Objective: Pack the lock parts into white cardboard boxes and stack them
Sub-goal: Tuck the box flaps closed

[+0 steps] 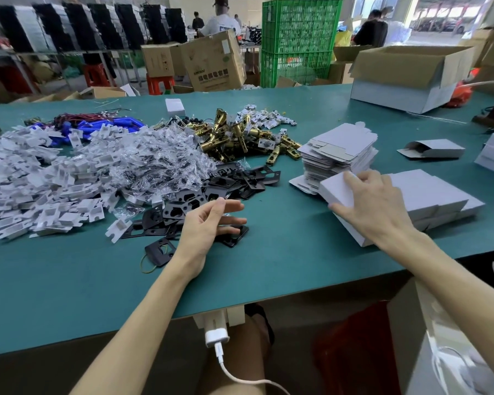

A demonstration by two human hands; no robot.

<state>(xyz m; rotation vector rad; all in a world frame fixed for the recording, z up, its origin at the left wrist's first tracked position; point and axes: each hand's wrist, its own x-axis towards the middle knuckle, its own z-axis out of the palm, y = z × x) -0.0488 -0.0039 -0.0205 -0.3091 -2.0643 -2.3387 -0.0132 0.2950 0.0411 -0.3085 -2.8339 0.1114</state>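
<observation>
On the green table, my right hand grips a closed white cardboard box that sits on top of a stack of packed white boxes. My left hand hovers with relaxed, spread fingers over a pile of black lock plates and holds nothing. Behind the plates lie brass latch bolts. A stack of flat unfolded white boxes stands just behind my right hand.
White plastic inserts and clear bagged screws fill the table's left. Blue battery packs with wires lie behind them. An open white box and a large open carton stand at the far right. People work in the background.
</observation>
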